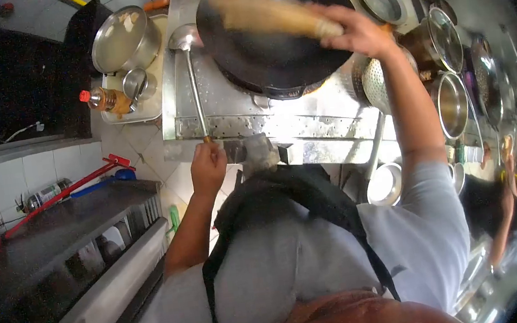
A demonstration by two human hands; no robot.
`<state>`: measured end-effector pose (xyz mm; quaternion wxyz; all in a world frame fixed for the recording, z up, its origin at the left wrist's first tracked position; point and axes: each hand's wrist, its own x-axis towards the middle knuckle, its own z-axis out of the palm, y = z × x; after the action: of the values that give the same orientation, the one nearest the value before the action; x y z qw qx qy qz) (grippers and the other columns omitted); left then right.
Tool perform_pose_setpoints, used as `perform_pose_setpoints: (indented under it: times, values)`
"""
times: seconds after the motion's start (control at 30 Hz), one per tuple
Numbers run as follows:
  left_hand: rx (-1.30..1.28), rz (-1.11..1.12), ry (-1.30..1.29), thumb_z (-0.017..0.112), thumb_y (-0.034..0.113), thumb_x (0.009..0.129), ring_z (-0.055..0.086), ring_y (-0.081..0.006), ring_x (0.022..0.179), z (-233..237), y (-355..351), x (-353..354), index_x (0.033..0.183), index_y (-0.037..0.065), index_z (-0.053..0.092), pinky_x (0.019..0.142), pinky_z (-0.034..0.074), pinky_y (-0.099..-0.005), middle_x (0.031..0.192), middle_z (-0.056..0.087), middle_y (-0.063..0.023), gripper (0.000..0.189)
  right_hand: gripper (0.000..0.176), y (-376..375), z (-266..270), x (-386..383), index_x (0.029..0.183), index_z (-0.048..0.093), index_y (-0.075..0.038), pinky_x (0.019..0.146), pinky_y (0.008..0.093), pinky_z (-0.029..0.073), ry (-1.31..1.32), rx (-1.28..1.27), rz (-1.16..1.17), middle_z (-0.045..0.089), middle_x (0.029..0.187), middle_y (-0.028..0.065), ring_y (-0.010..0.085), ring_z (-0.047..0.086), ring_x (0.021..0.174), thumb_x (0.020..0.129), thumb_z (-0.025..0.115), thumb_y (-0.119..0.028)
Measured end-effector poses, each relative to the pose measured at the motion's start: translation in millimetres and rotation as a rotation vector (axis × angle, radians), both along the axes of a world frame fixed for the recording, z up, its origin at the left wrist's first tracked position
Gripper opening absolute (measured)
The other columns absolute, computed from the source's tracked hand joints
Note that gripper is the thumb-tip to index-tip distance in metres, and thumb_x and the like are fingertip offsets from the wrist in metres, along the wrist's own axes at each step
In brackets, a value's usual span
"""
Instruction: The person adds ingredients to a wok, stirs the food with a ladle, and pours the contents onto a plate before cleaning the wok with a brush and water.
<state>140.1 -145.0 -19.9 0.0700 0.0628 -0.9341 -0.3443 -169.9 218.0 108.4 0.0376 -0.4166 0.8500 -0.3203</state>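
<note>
Over a large black wok (278,62), my right hand (359,31) is closed round the end of a pale tan brush or whisk (273,17), blurred by motion. The tool points to the left across the wok. My left hand (209,167) is closed on the wooden handle end of a long metal ladle (194,85). The ladle's bowl rests on the steel stove top (227,114), to the left of the wok.
A pot of cloudy liquid (122,46), a small metal cup and a red-capped bottle (106,101) stand at the left. Right of the wok are a perforated strainer (378,85) and several pots. Another person's arm (507,202) shows at the far right.
</note>
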Motion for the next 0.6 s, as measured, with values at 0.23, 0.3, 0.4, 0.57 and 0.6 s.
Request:
perform_pose_setpoints:
  times: [0.23,0.3,0.4,0.57,0.6]
  values:
    - [0.034,0.173,-0.113,0.069,0.012,0.084,0.063,-0.0314,0.084,9,2,40,0.097,0.003,0.062,0.076,0.052,-0.0403,0.093,0.061,-0.0143,0.017,0.067,-27,-77,-126,0.144,0.047,-0.014,0.091,0.0473,0.051,0.258,0.23,-0.877,0.062,0.119,0.024,0.0416,0.063,0.105,0.084,0.074,-0.029]
    - [0.044,0.26,-0.123,0.069,0.01,0.084,0.064,-0.0286,0.084,7,1,51,0.098,0.003,0.064,0.074,0.052,-0.0388,0.093,0.062,-0.013,0.016,0.065,-36,-60,-109,0.142,0.045,-0.007,0.093,0.0499,0.048,0.504,-0.231,-1.031,0.061,0.119,0.0277,0.0446,0.059,0.11,0.087,0.071,-0.033]
    - [0.091,0.287,-0.088,0.068,0.009,0.084,0.064,-0.0284,0.083,-8,-8,66,0.097,0.004,0.063,0.072,0.052,-0.0379,0.092,0.061,-0.0126,0.015,0.071,-25,5,-38,0.141,0.042,0.004,0.097,0.0404,0.046,0.322,-0.406,-0.999,0.058,0.128,0.0291,0.0372,0.06,0.115,0.089,0.07,-0.036]
    - [0.138,0.181,-0.083,0.069,0.009,0.084,0.063,-0.0285,0.082,-14,-15,41,0.094,0.004,0.062,0.071,0.052,-0.0378,0.09,0.061,-0.0127,0.013,0.069,-3,-44,130,0.149,0.032,0.004,0.109,0.0401,0.036,0.088,-0.456,-1.08,0.047,0.143,0.0281,0.0348,0.049,0.13,0.096,0.063,-0.028]
    - [0.11,0.1,-0.045,0.068,0.01,0.084,0.063,-0.0287,0.082,-15,-17,33,0.093,0.005,0.061,0.07,0.052,-0.0381,0.09,0.061,-0.0128,0.013,0.069,-8,-54,177,0.15,0.031,0.004,0.111,0.0405,0.035,-0.344,-0.522,-1.147,0.046,0.144,0.0278,0.0357,0.047,0.132,0.097,0.062,-0.027]
